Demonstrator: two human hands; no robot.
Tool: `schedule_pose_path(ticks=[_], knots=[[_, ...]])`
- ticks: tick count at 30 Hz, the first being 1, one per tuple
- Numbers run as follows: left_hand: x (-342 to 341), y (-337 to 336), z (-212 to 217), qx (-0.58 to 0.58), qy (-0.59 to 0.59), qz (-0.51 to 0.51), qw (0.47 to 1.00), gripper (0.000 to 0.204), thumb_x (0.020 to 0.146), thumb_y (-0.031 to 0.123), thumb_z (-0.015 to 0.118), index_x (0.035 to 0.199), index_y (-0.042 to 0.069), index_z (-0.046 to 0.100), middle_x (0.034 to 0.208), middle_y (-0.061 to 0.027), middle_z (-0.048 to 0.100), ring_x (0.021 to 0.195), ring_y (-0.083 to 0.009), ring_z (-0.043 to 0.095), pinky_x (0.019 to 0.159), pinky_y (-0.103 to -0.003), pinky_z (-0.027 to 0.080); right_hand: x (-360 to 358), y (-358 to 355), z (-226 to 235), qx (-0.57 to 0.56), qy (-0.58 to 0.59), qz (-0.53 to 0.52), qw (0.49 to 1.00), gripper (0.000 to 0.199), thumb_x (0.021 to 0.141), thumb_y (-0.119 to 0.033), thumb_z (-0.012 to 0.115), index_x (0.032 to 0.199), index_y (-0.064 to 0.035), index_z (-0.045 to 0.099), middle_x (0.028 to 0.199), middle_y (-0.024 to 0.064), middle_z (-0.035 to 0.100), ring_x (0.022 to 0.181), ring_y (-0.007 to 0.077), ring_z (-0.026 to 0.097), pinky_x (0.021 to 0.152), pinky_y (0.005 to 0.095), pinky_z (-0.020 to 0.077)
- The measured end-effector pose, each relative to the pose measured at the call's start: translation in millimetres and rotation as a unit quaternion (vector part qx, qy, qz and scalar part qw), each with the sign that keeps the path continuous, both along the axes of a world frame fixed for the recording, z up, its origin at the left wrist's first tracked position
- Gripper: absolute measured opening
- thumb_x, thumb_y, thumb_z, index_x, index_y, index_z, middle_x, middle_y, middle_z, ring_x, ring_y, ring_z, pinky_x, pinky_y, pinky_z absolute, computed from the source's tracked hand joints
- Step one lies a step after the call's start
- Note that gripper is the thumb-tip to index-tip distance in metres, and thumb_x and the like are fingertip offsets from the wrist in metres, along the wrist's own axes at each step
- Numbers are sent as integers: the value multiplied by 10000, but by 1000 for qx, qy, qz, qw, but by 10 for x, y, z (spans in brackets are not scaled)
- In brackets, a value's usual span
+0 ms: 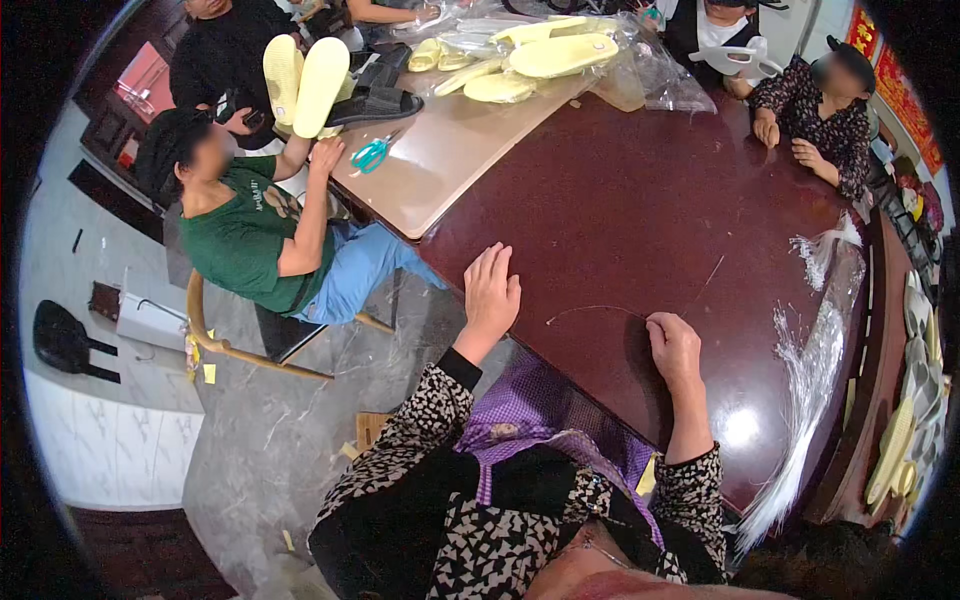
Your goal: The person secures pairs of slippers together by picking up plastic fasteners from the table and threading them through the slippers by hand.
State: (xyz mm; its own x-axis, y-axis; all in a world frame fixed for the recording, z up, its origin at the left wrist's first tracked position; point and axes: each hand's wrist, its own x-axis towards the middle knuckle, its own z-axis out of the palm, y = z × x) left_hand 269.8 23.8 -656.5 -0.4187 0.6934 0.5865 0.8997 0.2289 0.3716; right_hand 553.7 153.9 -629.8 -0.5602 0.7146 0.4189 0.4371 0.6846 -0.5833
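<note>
Glossy dark-red desk (590, 200) spreads out ahead of the fingers, with a grey floor (240, 450) below and left of them. The left hand (490, 303) is over the near desk edge, its fingers fairly straight, close together and holding nothing. To its right, the right hand (674, 348) is low at the desk, fingers curled in and apparently pinching a thin strand (600, 308); the exact contact is hidden. One length arcs left from these fingers toward the left hand, another slants up to their right, and whether both are one piece I cannot tell. Right of the right fingers is a bundle of white strands (820, 370); far beyond both hands are yellow slippers (563, 55). The step in hand seems to be handling the single strand; the next move probably calls for the left fingers to take its free end.
</note>
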Motion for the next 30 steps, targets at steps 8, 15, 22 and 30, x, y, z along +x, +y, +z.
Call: schedule_pose_path(ticks=[8,15,22,30], knots=[[-8,-11,-8,9,-1,2,1000,464,827,100,589,1271,29,475,1293,-141,492,1205,-317,446,996,-434,343,-5,-12,-4,-5,-6,-10,1000,90,808,-92,622,871,-38,658,864,136,661,813,316,636,713,374,502],[-21,-8,-2,-5,7,1,1000,467,822,97,593,1269,25,475,1291,-144,495,1202,-321,450,999,-432,347,-14,-6,1,3,-10,-1,1000,96,817,-98,612,878,-38,657,863,137,660,818,319,634,717,379,500],[-255,-8,-27,76,-54,-26,995,466,805,66,592,1253,6,478,1279,-169,500,1184,-346,463,993,-444,361,-14,6,17,-1,-8,2,1000,82,807,-73,614,868,-28,645,861,154,660,816,338,637,717,400,509],[-261,-90,-113,43,-24,1,999,406,827,81,578,1221,14,511,1261,-156,524,1194,-338,465,996,-439,359,-19,6,-20,3,-2,0,1000,91,813,-92,617,873,-33,651,861,143,659,813,325,636,717,381,505]])
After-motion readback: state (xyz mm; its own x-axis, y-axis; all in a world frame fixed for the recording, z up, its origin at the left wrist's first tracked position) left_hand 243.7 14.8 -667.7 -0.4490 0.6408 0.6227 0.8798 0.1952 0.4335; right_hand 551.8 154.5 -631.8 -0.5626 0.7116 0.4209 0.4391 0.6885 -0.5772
